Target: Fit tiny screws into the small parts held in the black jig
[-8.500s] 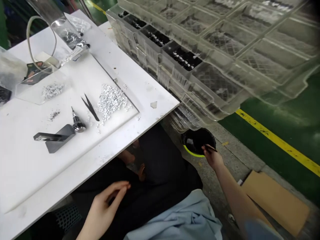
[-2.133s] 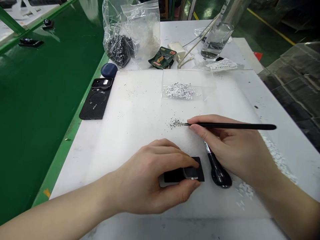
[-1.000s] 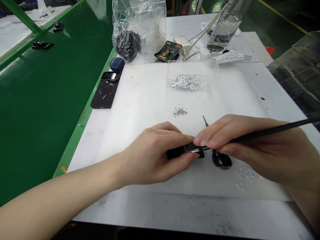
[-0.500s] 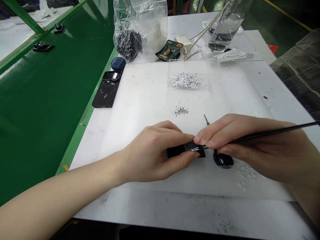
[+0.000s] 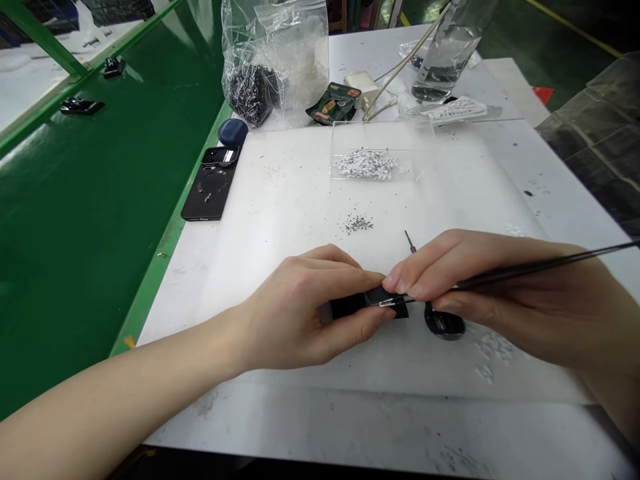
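My left hand (image 5: 320, 303) grips a small black block-shaped part (image 5: 347, 305) between thumb and fingers, low over the white sheet. My right hand (image 5: 480, 287) is closed around slim black tweezers (image 5: 530, 269). Their pale tips (image 5: 387, 303) meet the part beside my left thumb; whether they pinch a small piece is too fine to tell. My right fingertips also touch the part's top edge. A thin metal shaft (image 5: 410, 241) sticks out behind my right fingers, its other end hidden. Below that hand lies a glossy black rounded object (image 5: 444, 325).
A pile of tiny dark pieces (image 5: 359, 224) lies on the white sheet (image 5: 280, 207). Behind it sits a clear tray (image 5: 407, 175) of white bits. Several white bits (image 5: 493, 348) lie at right. A phone (image 5: 209, 190), plastic bags (image 5: 300, 67) and a water container (image 5: 435, 73) stand around.
The view has shifted slightly, moving most things a little left. The tweezer tips look lower and more distinct against the black part. Both hands keep their hold.
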Demonstrator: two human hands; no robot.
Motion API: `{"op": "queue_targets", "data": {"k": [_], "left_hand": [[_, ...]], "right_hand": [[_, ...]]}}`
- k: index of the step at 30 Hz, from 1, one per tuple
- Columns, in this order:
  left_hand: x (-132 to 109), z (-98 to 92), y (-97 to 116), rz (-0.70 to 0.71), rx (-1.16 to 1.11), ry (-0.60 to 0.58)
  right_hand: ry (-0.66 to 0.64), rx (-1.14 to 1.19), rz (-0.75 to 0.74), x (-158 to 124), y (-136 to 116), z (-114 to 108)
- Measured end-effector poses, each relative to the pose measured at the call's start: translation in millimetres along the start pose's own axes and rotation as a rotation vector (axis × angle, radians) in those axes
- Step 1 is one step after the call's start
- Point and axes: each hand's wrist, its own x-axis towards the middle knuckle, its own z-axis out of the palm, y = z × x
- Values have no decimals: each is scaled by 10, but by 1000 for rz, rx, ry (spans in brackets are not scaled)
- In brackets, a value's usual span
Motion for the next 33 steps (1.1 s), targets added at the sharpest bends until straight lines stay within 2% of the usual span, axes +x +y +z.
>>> {"op": "queue_targets", "data": {"k": [20, 33], "left_hand": [[-7, 1, -3, -10, 0, -3], [-5, -10, 2, -3, -5, -16]], "right_hand": [[4, 52, -10, 23, 10, -1], [-15, -25, 21, 17, -56, -27]]}}
